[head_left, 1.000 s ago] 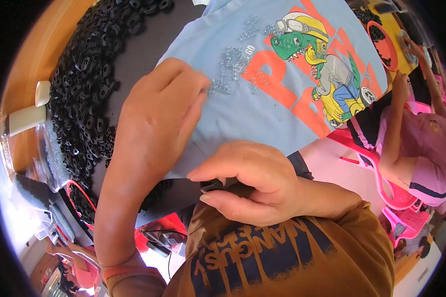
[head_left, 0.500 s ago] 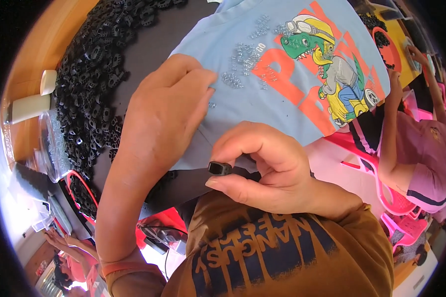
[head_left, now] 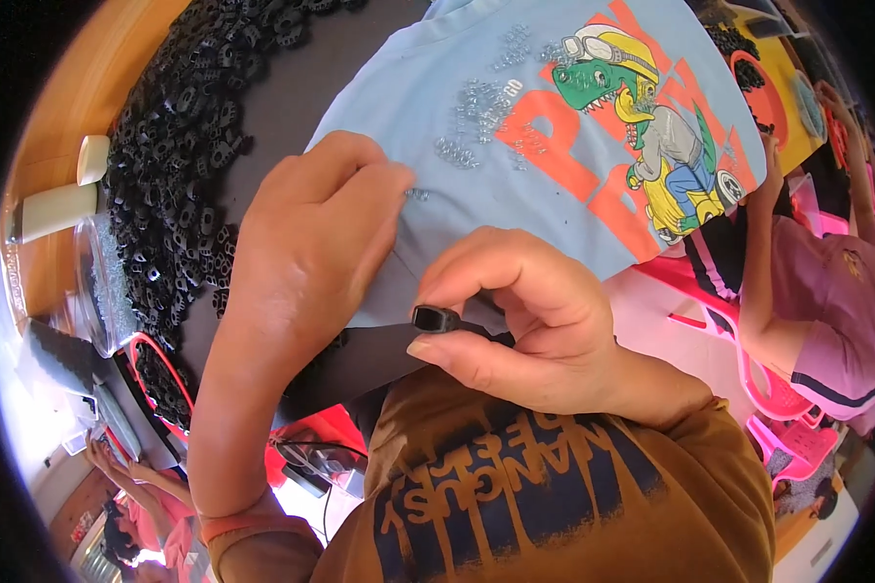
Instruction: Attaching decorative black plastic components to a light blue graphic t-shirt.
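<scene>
Between thumb and bent forefinger, my right hand (head_left: pixel 530 321) pinches a small black plastic part (head_left: pixel 436 320) with a rectangular opening facing left. Left of it, my left hand (head_left: pixel 316 219) is closed, fingertips pressed together over the near left part of a light blue T-shirt (head_left: pixel 574 209). Whatever its fingertips hold, if anything, is hidden. Beside them on the cloth lie a few tiny silvery springs (head_left: pixel 417 194). Several larger clusters of springs (head_left: pixel 481 107) are scattered farther off on the shirt, by its printed dinosaur.
A big heap of black plastic parts (head_left: pixel 180 165) covers the dark table's left side. Left of it are a clear tray (head_left: pixel 102 282) and a white roll-like object (head_left: pixel 60 212). A co-worker in a pink top (head_left: pixel 841 291) sits at the right, near a red basket (head_left: pixel 763 97).
My left hand has shifted slightly left and toward me, pulling away from the spring clusters. My right hand has risen a little, still pinching the black plastic part.
</scene>
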Tool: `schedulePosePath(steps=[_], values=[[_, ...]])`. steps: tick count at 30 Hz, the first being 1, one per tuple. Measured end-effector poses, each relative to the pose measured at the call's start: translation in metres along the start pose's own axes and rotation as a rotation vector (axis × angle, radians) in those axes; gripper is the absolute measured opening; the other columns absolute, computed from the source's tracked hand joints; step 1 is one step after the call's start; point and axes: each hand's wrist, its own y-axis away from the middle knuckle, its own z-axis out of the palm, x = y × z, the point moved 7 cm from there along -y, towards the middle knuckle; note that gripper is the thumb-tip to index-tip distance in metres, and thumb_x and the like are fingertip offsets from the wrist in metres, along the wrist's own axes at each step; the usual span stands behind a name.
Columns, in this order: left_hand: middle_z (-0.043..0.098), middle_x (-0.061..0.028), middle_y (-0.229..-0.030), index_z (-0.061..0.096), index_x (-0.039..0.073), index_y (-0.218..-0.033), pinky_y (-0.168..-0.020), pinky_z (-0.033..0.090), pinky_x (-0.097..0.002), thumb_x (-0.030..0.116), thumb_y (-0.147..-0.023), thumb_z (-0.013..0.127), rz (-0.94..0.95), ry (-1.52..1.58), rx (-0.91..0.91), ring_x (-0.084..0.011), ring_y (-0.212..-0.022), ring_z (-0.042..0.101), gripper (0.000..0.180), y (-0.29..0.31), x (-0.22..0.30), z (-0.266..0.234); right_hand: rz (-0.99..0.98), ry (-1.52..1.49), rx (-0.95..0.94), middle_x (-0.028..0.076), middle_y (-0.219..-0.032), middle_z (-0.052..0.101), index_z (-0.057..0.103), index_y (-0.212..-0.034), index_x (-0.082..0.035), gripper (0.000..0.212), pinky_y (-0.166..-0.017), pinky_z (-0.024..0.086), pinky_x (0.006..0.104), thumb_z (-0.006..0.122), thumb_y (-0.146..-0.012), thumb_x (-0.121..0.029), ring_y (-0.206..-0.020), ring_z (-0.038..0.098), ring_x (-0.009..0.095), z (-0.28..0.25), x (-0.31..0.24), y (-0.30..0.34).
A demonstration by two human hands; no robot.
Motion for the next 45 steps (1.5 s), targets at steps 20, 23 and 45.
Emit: schedulePosePath(steps=[20, 23, 45], values=[[0.058, -0.0125, -0.08, 0.061, 0.001, -0.087, -0.061, 0.045, -0.0268, -0.014, -0.064, 0.059, -0.076, 0.378, 0.077, -0.0217, -0.07, 0.056, 0.028, 0.037, 0.036, -0.036, -0.052, 0.149, -0.084, 0.005, -0.075, 0.056, 0.059, -0.087, -0.005, 0.021, -0.054, 0.042, 0.0273, 0.072, -0.07, -0.003, -0.064, 0.055, 0.018, 0.002, -0.008, -0.004], [0.059, -0.0126, -0.078, 0.061, 0.001, -0.089, -0.056, 0.045, -0.028, -0.014, -0.063, 0.062, -0.217, 0.434, 0.074, -0.0224, -0.065, 0.056, 0.031, 0.044, 0.032, -0.035, -0.082, 0.206, -0.121, 0.005, -0.076, 0.056, 0.059, -0.087, -0.004, 0.02, -0.054, 0.043, 0.0277, 0.072, -0.07, -0.002, -0.064, 0.055, 0.019, 0.005, -0.01, -0.005], [0.06, -0.0143, -0.082, 0.063, -0.002, -0.094, -0.064, 0.047, -0.0343, -0.001, -0.078, 0.058, -0.236, -0.062, 0.264, -0.0284, -0.073, 0.059, 0.017, 0.067, -0.042, -0.064, -0.031, 0.235, -0.15, 0.01, -0.084, 0.064, 0.064, -0.09, 0.0, 0.026, -0.062, 0.048, 0.0291, 0.077, -0.068, -0.001, -0.072, 0.062, 0.023, 0.013, -0.009, -0.001]])
